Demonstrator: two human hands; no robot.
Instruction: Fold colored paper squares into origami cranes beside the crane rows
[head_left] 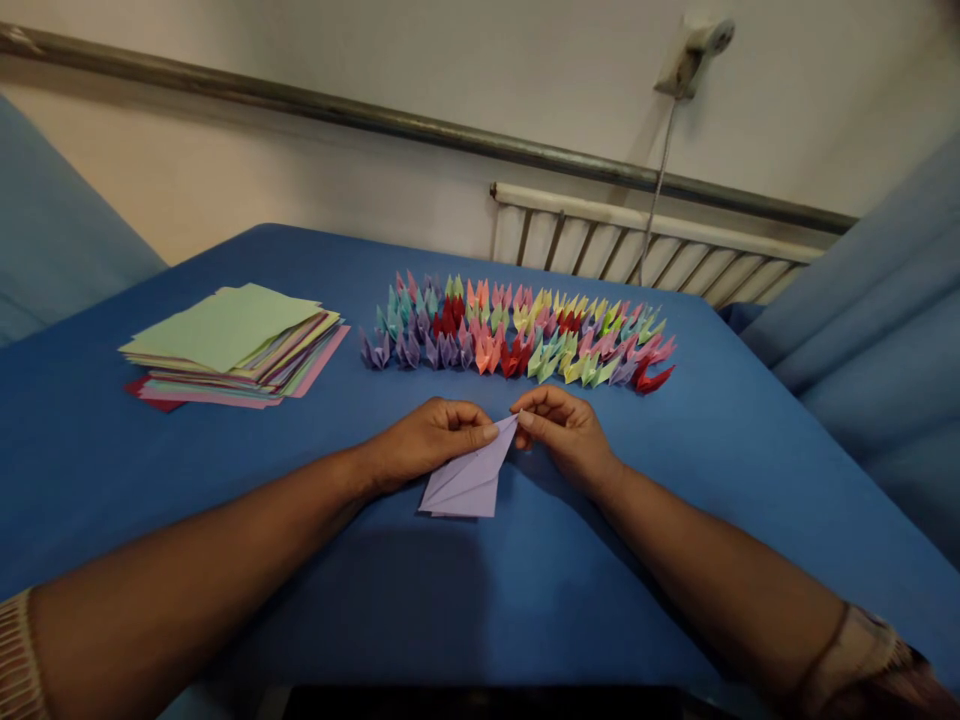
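Observation:
A lilac sheet of origami paper, partly folded with crease lines and a pointed upper corner, is held between both hands above the blue table. My left hand pinches its upper left edge, thumb on top and the other fingers behind. At the pointed upper right tip, my right hand grips the paper between thumb and fingertips. Beyond the hands stand rows of folded paper cranes in purple, red, pink, yellow, green and blue.
On the left of the blue-covered table lies a stack of coloured paper sheets, pale green on top. Behind the table are a radiator, a metal pipe and a hanging cord. Blue curtains flank both sides.

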